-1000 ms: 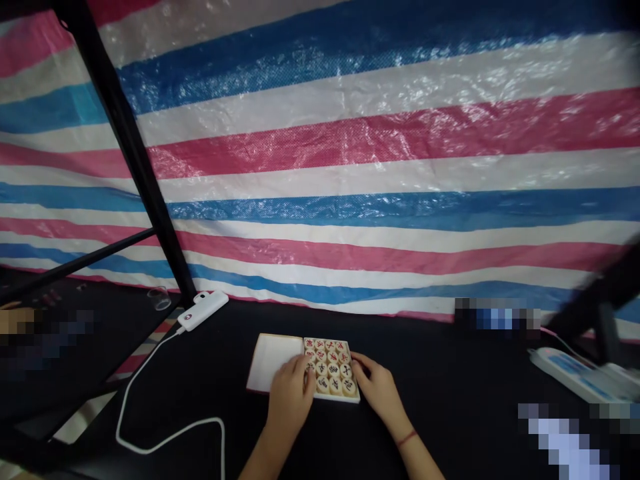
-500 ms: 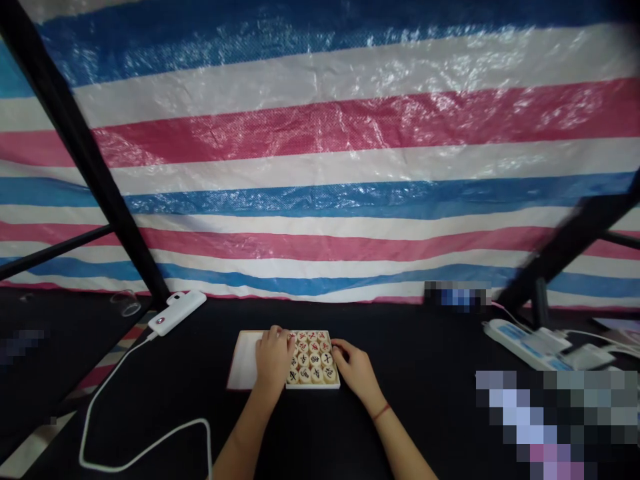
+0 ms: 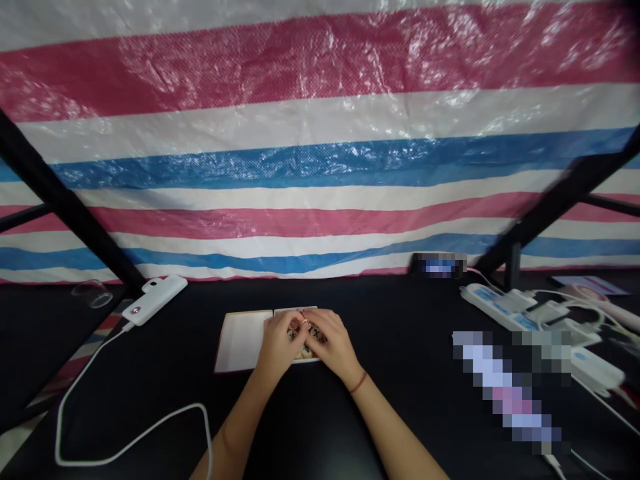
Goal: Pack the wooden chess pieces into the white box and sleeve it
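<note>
Chess pieces (image 3: 307, 348) sit in the box (image 3: 305, 361), mostly hidden by both hands. Left hand (image 3: 283, 341) and right hand (image 3: 334, 339) curl narrowly over the box, fingertips meeting; whether they grip a piece, I cannot tell.

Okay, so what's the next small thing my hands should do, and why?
Probably ease your left hand and right hand slightly apart. They meet over the open box and cover most of the round pieces, so how those lie is hard to check.
</note>
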The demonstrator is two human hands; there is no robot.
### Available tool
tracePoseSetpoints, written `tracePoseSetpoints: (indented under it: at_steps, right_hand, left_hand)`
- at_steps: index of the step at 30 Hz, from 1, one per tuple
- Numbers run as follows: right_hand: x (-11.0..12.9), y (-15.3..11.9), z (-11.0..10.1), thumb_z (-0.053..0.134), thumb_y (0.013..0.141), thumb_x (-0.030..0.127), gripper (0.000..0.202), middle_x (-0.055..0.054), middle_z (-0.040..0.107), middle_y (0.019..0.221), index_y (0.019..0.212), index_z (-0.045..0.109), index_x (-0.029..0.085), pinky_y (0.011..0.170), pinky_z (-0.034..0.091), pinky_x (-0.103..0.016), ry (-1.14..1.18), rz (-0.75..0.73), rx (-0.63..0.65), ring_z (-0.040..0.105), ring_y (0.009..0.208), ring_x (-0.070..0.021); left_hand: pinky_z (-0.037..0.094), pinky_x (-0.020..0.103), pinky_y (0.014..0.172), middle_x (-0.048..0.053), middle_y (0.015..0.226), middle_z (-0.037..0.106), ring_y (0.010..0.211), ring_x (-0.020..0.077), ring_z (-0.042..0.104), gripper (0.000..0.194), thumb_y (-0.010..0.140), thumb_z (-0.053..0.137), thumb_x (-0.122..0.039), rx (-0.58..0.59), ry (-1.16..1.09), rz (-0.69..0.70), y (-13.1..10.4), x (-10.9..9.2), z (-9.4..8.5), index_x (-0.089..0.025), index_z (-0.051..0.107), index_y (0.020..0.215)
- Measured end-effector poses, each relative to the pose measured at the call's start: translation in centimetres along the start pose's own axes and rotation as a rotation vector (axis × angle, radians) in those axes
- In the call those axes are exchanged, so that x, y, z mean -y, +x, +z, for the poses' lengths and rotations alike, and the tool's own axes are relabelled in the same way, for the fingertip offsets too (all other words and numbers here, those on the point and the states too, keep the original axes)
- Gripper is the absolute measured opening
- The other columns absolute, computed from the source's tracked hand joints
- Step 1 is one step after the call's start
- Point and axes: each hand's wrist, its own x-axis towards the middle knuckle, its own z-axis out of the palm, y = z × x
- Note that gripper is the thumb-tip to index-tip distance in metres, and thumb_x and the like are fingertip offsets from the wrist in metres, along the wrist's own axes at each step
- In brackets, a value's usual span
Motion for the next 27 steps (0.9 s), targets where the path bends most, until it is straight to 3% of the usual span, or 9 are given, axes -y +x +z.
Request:
tracePoseSetpoints:
  at_steps: [4, 9, 12, 19, 27]
  right_hand:
    - [-0.7, -0.2, -0.1, 0.055, 0.091, 0.025, 0.025, -0.007, 0.070, 0.108, 0.115, 0.062, 0.023, 0.086, 0.050, -0.036, -0.004, 0.044, -0.002, 0.064, 0.100, -0.0210]
    - [-4.1, -0.5, -1.0, 0.052, 0.089, 0.030, 0.027, -0.011, 0.070, 0.104, 0.112, 0.060, 0.019, 0.085, 0.050, -0.040, -0.184, 0.307, -0.153, 0.065, 0.095, -0.0244]
    - [-5.7, -0.5, -1.3, 0.049, 0.091, 0.031, 0.026, -0.011, 0.069, 0.107, 0.110, 0.061, 0.019, 0.091, 0.047, -0.040, -0.256, 0.324, -0.221, 0.063, 0.100, -0.0242]
    - [-6.9, -1.2, 0.0, 0.050, 0.085, 0.019, 0.018, -0.009, 0.070, 0.099, 0.095, 0.064, 0.021, 0.090, 0.041, -0.040, -0.406, 0.442, 0.024, 0.056, 0.109, -0.0274]
    - [-6.7, -1.3, -0.2, 0.050, 0.084, 0.021, 0.016, -0.008, 0.068, 0.097, 0.092, 0.064, 0.020, 0.087, 0.040, -0.036, -0.360, 0.425, -0.030, 0.057, 0.097, -0.0239]
  left_hand:
    - [0.048, 0.027, 0.076, 0.001, 0.086, 0.071, 0.078, 0.0151, 0.065, 0.011, 0.087, 0.056, -0.028, 0.045, -0.022, -0.054, 0.0, 0.4, 0.1, -0.021, 0.064, 0.092]
    - [0.041, 0.038, 0.083, 0.007, 0.099, 0.071, 0.096, 0.0244, 0.060, 0.023, 0.092, 0.050, -0.032, 0.029, 0.492, -0.214, 0.3, 1.3, -1.0, -0.023, 0.070, 0.100]
    - [0.038, 0.040, 0.081, 0.009, 0.107, 0.068, 0.099, 0.0271, 0.055, 0.026, 0.093, 0.049, -0.032, 0.089, 0.661, -0.288, 0.5, 1.3, -1.4, -0.023, 0.073, 0.099]
    - [0.033, 0.042, 0.081, 0.011, 0.112, 0.065, 0.102, 0.0278, 0.050, 0.033, 0.095, 0.043, -0.035, 0.134, 0.747, -0.395, 0.8, 0.7, -0.7, -0.023, 0.074, 0.101]
    - [0.037, 0.043, 0.082, 0.013, 0.108, 0.063, 0.102, 0.0291, 0.053, 0.035, 0.095, 0.041, -0.033, 0.171, 0.722, -0.406, 1.1, 0.3, -0.4, -0.020, 0.072, 0.102]
